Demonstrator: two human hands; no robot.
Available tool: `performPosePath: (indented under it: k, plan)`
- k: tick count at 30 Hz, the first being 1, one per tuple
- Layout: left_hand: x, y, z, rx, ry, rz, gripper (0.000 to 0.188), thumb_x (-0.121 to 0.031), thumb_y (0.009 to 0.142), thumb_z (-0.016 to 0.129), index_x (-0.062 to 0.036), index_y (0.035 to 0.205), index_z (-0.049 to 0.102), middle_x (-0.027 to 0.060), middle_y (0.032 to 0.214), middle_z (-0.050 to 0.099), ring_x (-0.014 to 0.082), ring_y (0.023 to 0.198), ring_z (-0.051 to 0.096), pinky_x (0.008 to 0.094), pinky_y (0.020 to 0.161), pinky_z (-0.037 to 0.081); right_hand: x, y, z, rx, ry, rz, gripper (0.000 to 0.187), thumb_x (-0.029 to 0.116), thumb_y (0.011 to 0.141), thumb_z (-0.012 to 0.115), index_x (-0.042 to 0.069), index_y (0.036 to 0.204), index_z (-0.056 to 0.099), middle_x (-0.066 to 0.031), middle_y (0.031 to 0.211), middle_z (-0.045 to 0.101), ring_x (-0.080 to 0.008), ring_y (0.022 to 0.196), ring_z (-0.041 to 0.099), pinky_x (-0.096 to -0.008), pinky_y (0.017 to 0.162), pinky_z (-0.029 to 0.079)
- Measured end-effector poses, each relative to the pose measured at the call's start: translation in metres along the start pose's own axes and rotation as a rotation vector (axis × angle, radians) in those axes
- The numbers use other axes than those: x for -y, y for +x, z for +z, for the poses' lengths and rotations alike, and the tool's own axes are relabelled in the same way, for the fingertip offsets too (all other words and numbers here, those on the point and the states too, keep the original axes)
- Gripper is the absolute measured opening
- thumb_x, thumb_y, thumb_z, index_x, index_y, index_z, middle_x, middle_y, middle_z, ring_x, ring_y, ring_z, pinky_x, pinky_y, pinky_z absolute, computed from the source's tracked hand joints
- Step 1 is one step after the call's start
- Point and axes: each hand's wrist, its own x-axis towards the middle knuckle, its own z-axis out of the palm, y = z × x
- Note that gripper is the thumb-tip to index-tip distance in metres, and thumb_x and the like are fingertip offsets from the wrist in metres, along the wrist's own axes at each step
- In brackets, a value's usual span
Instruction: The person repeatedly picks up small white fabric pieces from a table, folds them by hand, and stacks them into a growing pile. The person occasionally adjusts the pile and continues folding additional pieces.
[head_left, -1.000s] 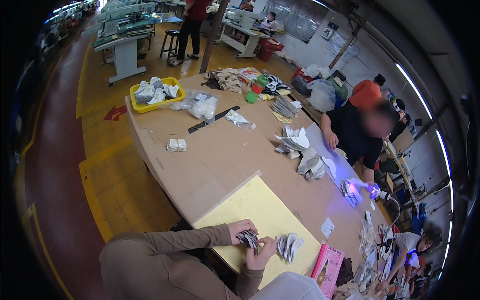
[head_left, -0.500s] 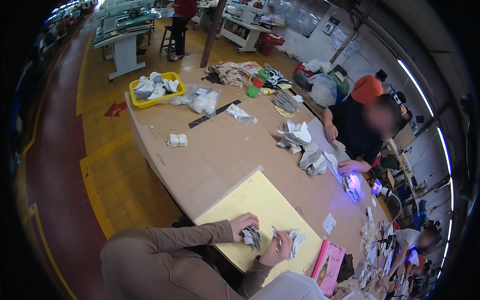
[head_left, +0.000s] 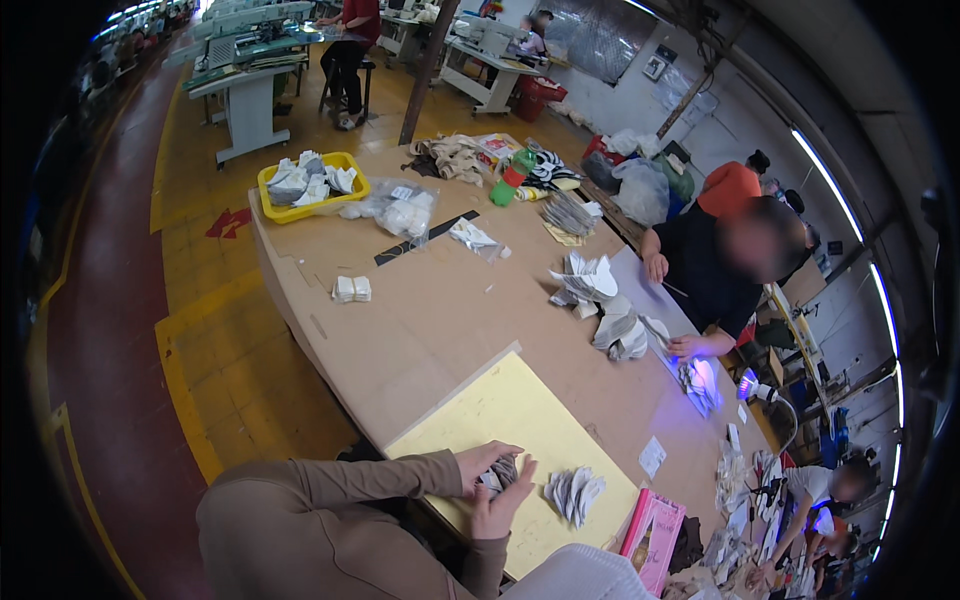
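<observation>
A small stack of grey-and-white cut fabric pieces point(head_left: 496, 476) is cupped between my two hands over the yellow sheet point(head_left: 510, 400). My left hand point(head_left: 482, 464) wraps it from the far left side. From the near right, my right hand point(head_left: 502, 508) holds the same stack, its thumb and fingers to either side. The lower part of the stack is hidden behind my hands. Just to the right, a second fanned-out stack of fabric pieces point(head_left: 575, 496) lies on the sheet, touched by neither hand.
A pink box-like item point(head_left: 655, 540) sits at the sheet's right edge. Across the brown table point(head_left: 430, 330), a co-worker point(head_left: 710, 260) handles pieces under a violet-lit lamp point(head_left: 752, 385). Farther off are a yellow basket point(head_left: 313, 187), a green bottle point(head_left: 512, 178) and a bundle of white pieces point(head_left: 351, 289).
My right hand has let go of the right-hand fabric stack, which now lies on the sheet. It has moved left to the stack in my left hand.
</observation>
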Motion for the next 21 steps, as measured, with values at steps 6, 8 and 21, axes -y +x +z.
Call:
performPosePath:
  k: [6, 8, 21]
  plan:
    - [0.021, -0.003, 0.011, 0.073, -0.355, -0.147, 0.079, -0.021, 0.071, 0.071, -0.0017, 0.136, 0.03, 0.0181, 0.129, 0.044, 0.0304, 0.12, 0.045, 0.0374, 0.105, 0.032, 0.005, 0.006, 0.01, 0.013, -0.157, 0.161, 0.093, 0.054, 0.085, 0.052, -0.004, 0.145, 0.01, -0.0235, 0.151, 0.016, -0.0405, 0.141, 0.008, -0.0603, 0.108, -0.007]
    - [0.027, -0.009, 0.016, 0.039, -0.356, -0.156, 0.084, -0.021, 0.068, 0.072, -0.0029, 0.138, 0.029, 0.0194, 0.127, 0.045, 0.0327, 0.119, 0.045, 0.0388, 0.105, 0.032, 0.007, 0.008, 0.011, 0.043, -0.162, 0.168, 0.094, 0.056, 0.086, 0.051, -0.003, 0.146, 0.01, -0.0233, 0.152, 0.014, -0.0404, 0.141, 0.005, -0.0601, 0.108, -0.008]
    - [0.011, -0.005, 0.008, -0.019, -0.231, -0.01, 0.097, -0.022, 0.066, 0.075, -0.0056, 0.144, 0.02, 0.0192, 0.137, 0.034, 0.0341, 0.127, 0.035, 0.041, 0.107, 0.03, 0.011, -0.007, 0.027, 0.042, 0.002, 0.031, 0.099, 0.055, 0.087, 0.05, -0.004, 0.145, -0.004, -0.0236, 0.154, 0.003, -0.0418, 0.142, -0.004, -0.0594, 0.107, -0.01]
